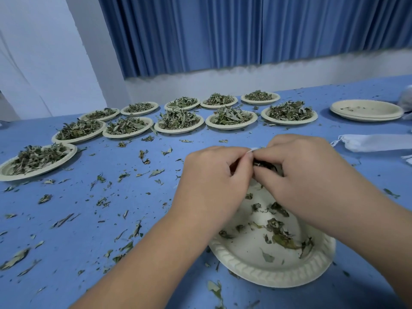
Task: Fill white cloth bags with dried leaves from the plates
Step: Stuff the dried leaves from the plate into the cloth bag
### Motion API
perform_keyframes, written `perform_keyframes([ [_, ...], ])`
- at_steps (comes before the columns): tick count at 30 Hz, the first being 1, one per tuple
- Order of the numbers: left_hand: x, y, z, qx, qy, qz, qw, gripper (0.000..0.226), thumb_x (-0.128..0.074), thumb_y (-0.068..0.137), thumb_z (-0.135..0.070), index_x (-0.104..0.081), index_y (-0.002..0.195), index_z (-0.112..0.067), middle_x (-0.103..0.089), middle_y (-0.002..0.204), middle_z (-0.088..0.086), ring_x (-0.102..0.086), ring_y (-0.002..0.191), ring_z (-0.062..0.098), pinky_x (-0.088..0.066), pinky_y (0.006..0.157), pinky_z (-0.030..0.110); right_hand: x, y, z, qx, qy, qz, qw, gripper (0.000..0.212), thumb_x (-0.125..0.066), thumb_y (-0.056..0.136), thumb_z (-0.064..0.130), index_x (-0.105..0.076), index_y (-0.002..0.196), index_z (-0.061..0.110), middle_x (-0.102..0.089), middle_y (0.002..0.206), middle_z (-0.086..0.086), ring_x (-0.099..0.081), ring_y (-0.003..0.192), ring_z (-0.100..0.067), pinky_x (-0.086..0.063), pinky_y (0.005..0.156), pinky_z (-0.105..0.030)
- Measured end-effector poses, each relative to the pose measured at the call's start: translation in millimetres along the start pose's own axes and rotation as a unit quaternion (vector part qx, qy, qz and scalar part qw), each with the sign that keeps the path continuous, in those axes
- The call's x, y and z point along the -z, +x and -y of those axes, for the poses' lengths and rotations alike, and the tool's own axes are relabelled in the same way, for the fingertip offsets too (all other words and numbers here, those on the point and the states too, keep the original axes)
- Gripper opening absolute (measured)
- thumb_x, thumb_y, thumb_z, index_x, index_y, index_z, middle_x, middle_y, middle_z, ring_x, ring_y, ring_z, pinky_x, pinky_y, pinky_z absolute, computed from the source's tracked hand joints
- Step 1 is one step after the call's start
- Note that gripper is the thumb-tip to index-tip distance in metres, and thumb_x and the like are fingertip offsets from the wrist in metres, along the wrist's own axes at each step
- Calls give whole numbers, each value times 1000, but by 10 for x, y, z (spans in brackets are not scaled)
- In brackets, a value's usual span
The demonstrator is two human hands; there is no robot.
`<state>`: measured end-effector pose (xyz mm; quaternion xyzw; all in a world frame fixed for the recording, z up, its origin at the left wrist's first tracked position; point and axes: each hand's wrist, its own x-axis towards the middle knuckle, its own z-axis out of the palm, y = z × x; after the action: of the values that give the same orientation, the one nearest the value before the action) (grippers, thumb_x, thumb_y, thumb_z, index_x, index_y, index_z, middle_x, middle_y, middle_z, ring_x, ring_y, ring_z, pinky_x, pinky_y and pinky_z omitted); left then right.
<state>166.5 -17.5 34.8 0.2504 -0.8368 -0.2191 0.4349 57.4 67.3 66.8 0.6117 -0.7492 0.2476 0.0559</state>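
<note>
Blue pleated curtains [223, 34] hang over a white wall [223, 83] behind a blue-covered table [73, 197] that is littered with loose leaf scraps. At the near edge sits a round cream paper plate [267, 279] with a ribbed rim, holding only a few scattered dried green leaves [278, 233].

Directly above the far side of this plate, the left hand [214, 175] and right hand [307, 172] meet, knuckles up and fingers curled inward. Both pinch a small white cloth bag [254, 149], of which only a sliver of edge shows between the fingertips. A dark clump of leaves [265, 165] sits in the gap between the hands. Whether it is inside the bag cannot be told.

Beyond the plate and to its left, two rows of heaped leaf plates [178, 130] curve across the table. Far right of it stands a stack of empty cream plates [365, 111]. Nearer on that side, flat white drawstring bags [376, 142] lie on the cloth.
</note>
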Motion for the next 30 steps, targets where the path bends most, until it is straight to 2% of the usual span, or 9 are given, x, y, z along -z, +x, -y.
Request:
perform_keyframes([
  [5, -20, -11, -30, 47, -94, 5, 994, 14, -57, 87, -29, -70, 89, -35, -61, 57, 1, -51, 53, 17, -51, 53, 35, -77, 24, -7, -11, -53, -33, 998, 24, -45, 92, 30, -69, 100, 30, -49, 80, 6, -51, 83, -15, -41, 70, -28],
  [8, -18, 1, -17, 64, -97, -5, 993, 15, -60, 92, -26, -72, 83, -32, -58, 56, 3, -46, 49, 15, -45, 48, 27, -116, 23, -20, -11, -8, -77, 997, 15, -58, 89, 32, -66, 101, 30, -54, 79, 9, -53, 81, -14, -41, 67, -28],
  [11, -5, 22, -10, 94, -108, -14, 990, 18, -61, 92, -26, -71, 78, -21, -59, 60, 11, -48, 52, 21, -40, 48, 33, -141, -2, -33, -10, 48, -137, 989, 20, -73, 80, 29, -61, 97, 26, -63, 81, 10, -58, 76, -12, -46, 67, -28],
  [13, 4, 24, -29, 111, -136, -14, 984, 17, -62, 92, -25, -73, 79, -27, -63, 62, 8, -49, 52, 16, -42, 48, 34, -148, 0, -32, 9, 48, -155, 987, 16, -76, 77, 21, -67, 89, 22, -65, 74, 7, -58, 69, -13, -42, 64, -25],
  [17, 23, 28, -52, 132, -161, -23, 978, 20, -62, 91, -24, -76, 76, -27, -67, 62, 4, -57, 54, 17, -51, 53, 35, -128, 26, -66, 48, 82, -146, 985, 16, -77, 74, 13, -76, 85, 24, -69, 75, 5, -59, 71, -9, -40, 70, -22],
  [21, 55, 35, -57, 151, -180, -26, 972, 22, -61, 91, -24, -76, 77, -32, -70, 69, 9, -65, 69, 31, -58, 64, 48, -118, 56, -99, 62, 147, -103, 982, 23, -73, 79, 20, -75, 100, 30, -62, 85, 9, -52, 80, -4, -37, 74, -9],
  [23, 59, 35, -60, 156, -183, -26, 970, 22, -62, 91, -24, -75, 76, -32, -70, 68, 8, -62, 61, 23, -57, 62, 43, -138, 66, -106, 59, 142, -118, 981, 23, -74, 79, 18, -75, 99, 29, -59, 83, 8, -52, 79, -2, -36, 70, -7],
  [26, 49, 30, -62, 160, -184, -22, 969, 21, -62, 91, -24, -75, 74, -28, -68, 63, 4, -54, 52, 6, -47, 50, 23, -150, 80, -98, 32, 140, -129, 981, 20, -78, 74, 19, -75, 89, 31, -57, 74, 13, -52, 76, 0, -36, 66, -6],
  [30, 48, 25, -75, 167, -186, -21, 968, 20, -63, 90, -25, -74, 73, -24, -65, 57, 1, -45, 41, 1, -36, 42, 13, -137, 85, -122, 4, 155, -122, 980, 28, -80, 67, 27, -56, 78, 32, -57, 68, 16, -54, 69, -1, -40, 63, -11],
])
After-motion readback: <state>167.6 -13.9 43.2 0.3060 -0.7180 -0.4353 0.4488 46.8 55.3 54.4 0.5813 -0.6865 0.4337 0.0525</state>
